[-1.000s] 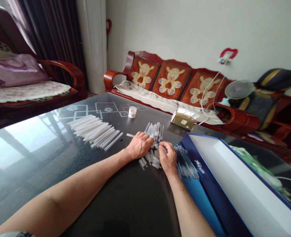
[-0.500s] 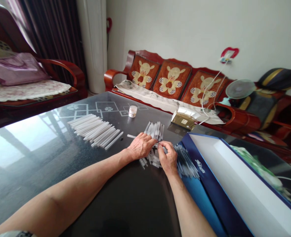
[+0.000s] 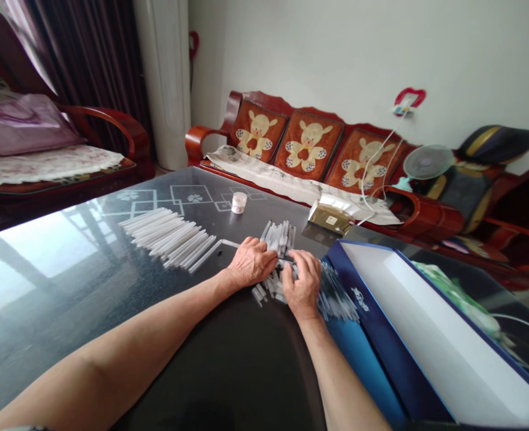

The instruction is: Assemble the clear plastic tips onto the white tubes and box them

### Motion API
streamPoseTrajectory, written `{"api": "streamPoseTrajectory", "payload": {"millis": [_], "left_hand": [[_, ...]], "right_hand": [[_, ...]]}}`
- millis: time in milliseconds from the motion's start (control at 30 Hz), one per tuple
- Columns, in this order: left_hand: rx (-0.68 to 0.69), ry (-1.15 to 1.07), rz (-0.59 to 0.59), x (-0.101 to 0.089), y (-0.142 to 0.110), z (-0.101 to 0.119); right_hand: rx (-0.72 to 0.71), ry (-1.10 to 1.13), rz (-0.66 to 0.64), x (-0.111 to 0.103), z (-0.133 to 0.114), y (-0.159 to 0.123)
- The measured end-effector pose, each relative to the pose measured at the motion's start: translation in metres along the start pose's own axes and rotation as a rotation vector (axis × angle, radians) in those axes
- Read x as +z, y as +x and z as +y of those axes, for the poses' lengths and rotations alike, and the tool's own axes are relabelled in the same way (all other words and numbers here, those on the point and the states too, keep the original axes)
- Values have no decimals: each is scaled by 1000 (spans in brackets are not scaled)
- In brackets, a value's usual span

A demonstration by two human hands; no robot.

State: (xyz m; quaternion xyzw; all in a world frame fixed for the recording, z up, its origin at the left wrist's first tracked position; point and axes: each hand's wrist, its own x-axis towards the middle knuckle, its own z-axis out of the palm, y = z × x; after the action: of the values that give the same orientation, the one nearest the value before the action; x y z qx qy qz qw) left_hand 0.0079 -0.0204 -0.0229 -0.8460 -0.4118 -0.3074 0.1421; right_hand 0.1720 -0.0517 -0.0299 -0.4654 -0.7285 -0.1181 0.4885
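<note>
My left hand [image 3: 253,262] is closed around a slim white tube like a pen barrel [image 3: 230,243], whose end sticks out to the left. Close beside it, my right hand [image 3: 304,284] has its fingers curled, thumb and forefinger near a small dark-tipped piece between the hands; what it grips is too small to make out. Short clear caps or tubes [image 3: 259,294] lie beneath both hands, and a bundle of translucent ones [image 3: 278,235] lies just beyond. To the right are many thin refill-like sticks [image 3: 338,294]. A row of white tubes [image 3: 168,238] lies at the left.
On the dark glossy table [image 3: 88,311] stand a small round tub [image 3: 239,202] and a tissue pack [image 3: 331,216]. A long blue box [image 3: 408,317] with a white inside takes up the right side. A wooden sofa [image 3: 309,143] is behind the table.
My right hand's fingers have loosened and lifted a little. The tube in my left hand has shifted slightly, its outer end now close to the row of tubes. The view has turned slightly right.
</note>
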Motion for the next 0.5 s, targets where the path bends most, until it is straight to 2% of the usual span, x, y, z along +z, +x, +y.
{"api": "streamPoseTrajectory", "payload": {"millis": [200,367,500], "left_hand": [[49,-13,-31,-2,0,1],[79,-19,-17,-1,0,-2],[43,-9,-7,-2,0,-7]], "right_hand": [[-40,-123,-125,0,-4,-4],[-4,-136,-196,-1,0,-3],[52,-136,-198,-5,6,-3]]}}
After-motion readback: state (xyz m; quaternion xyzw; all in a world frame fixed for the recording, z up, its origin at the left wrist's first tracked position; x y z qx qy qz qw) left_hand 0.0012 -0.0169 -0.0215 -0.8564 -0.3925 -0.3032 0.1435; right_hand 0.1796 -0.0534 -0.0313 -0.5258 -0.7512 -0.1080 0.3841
